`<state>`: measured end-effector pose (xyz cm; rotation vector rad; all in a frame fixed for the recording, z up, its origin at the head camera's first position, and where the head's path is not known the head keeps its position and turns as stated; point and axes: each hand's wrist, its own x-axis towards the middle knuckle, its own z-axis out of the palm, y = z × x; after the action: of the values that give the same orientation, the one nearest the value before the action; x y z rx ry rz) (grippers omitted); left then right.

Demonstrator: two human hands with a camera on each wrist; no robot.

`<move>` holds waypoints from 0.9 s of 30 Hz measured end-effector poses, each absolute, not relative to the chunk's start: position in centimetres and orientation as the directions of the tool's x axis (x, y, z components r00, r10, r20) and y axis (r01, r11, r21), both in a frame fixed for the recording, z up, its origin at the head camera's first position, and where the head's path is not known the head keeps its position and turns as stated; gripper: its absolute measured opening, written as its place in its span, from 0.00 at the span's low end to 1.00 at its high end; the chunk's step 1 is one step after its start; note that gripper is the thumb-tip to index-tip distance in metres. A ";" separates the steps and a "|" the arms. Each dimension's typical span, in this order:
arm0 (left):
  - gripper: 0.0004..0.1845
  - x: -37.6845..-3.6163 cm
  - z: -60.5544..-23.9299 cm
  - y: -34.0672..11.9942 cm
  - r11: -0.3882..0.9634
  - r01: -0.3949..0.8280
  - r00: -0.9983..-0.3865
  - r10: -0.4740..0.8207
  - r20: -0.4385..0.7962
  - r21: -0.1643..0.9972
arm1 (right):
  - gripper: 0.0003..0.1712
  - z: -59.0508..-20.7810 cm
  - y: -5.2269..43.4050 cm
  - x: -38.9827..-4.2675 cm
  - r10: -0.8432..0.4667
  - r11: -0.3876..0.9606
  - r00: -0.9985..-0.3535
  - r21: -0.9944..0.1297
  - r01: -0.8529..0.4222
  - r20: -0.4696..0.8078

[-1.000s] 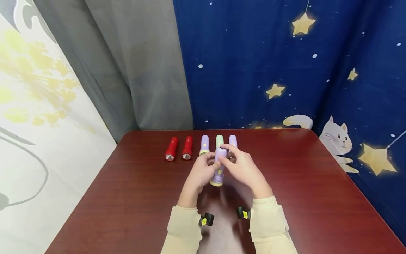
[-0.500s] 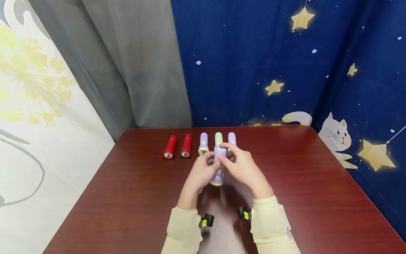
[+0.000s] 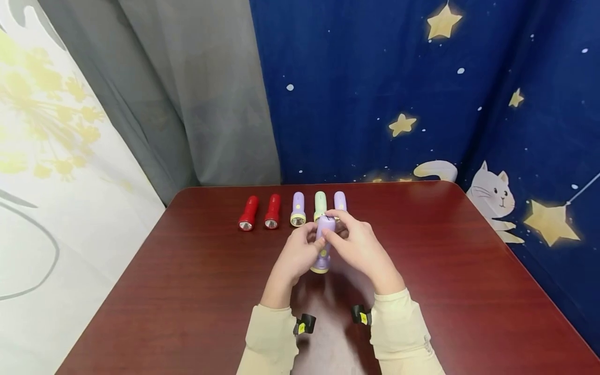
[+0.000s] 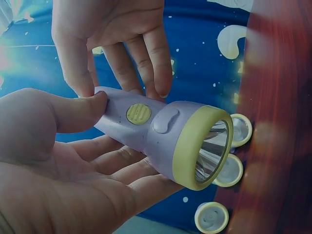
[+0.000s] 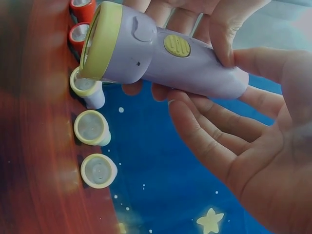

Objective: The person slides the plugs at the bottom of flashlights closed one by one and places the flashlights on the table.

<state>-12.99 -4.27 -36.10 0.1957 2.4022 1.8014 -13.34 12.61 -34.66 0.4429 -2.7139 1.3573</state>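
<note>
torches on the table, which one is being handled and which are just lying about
In hand:
purple torch, held by the left hand and the right hand

Lying about on the table:
two red torches
two more purple torches
green torch

Bright, even light from above; sharp head view.
The table (image 3: 187, 291) shows soft glare; both wrist views bend at the edges, background blurred.
</note>
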 end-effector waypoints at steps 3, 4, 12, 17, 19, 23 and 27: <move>0.22 -13.0 -36.1 -4.1 0.284 0.022 -0.981 0.193 -0.035 0.959 | 0.26 -34.6 12.6 -13.3 -0.206 0.581 -0.957 -0.761 -0.288 0.205; 0.22 -13.0 -36.1 -4.1 0.288 0.023 -0.980 0.197 -0.036 0.957 | 0.25 -34.6 12.7 -13.3 -0.198 0.583 -0.958 -0.761 -0.286 0.208; 0.22 -12.9 -36.3 -3.7 0.324 0.034 -0.979 0.201 -0.034 0.945 | 0.22 -34.8 12.8 -13.1 -0.161 0.581 -0.961 -0.765 -0.277 0.226; 0.21 -12.7 -36.7 -3.9 0.321 0.045 -0.978 0.207 -0.024 0.946 | 0.21 -35.0 12.7 -12.9 -0.161 0.583 -0.961 -0.764 -0.275 0.224; 0.21 -12.7 -36.9 -3.9 0.318 0.045 -0.978 0.209 -0.024 0.947 | 0.21 -35.2 12.7 -12.9 -0.160 0.584 -0.961 -0.764 -0.275 0.224; 0.21 -12.6 -37.0 -3.9 0.319 0.052 -0.977 0.212 -0.018 0.946 | 0.20 -35.4 12.6 -12.7 -0.152 0.585 -0.961 -0.762 -0.277 0.233; 0.20 -12.5 -37.0 -3.9 0.319 0.048 -0.978 0.208 -0.021 0.947 | 0.20 -35.4 12.6 -12.7 -0.149 0.586 -0.959 -0.759 -0.282 0.241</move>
<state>-12.54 -3.92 -37.04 0.2379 2.4353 1.7403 -12.71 12.61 -35.41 0.3635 -2.6605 1.3140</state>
